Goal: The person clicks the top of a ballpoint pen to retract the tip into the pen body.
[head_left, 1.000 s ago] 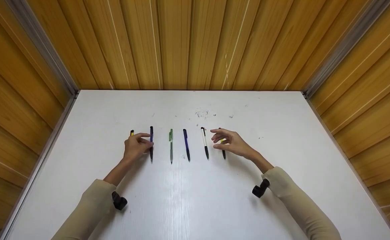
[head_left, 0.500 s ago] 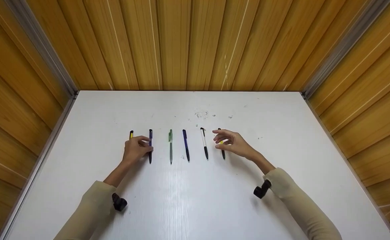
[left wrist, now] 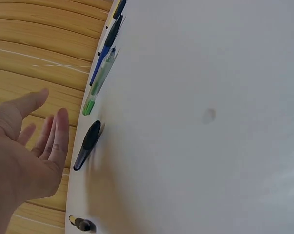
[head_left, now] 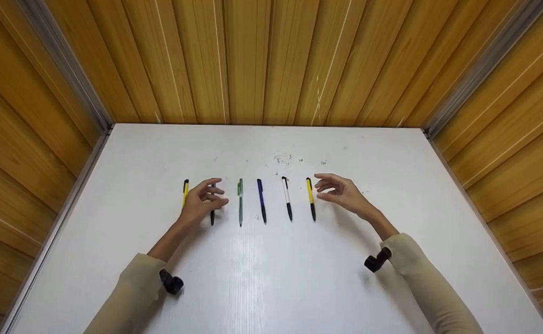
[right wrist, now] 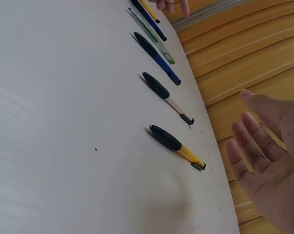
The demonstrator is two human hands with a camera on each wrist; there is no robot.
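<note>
Pens lie side by side in a row on the white table. My left hand [head_left: 199, 204] is held with fingers parted above the left dark blue pen [head_left: 212, 218], covering its middle; the left wrist view shows that pen [left wrist: 88, 144] apart from the fingers. Left of it, a yellow pen [head_left: 185, 188] is partly hidden by the same hand. My right hand [head_left: 345, 192], fingers loosely bent and holding nothing, hovers just right of another yellow pen [head_left: 310, 199]. Between the hands are a green pen [head_left: 240, 204], a second dark blue pen [head_left: 261, 202] and a white pen [head_left: 287, 198].
The white table [head_left: 271, 278] meets wood-patterned panels [head_left: 243, 60] at the back and sides. Dark smudges [head_left: 283, 158] mark its surface behind the pens. A small black camera is strapped at each sleeve cuff [head_left: 394, 248].
My left hand has let go of the left dark blue pen and risen a little, its fingers spreading. My right hand has moved right, off the yellow pen, which now shows fully.
</note>
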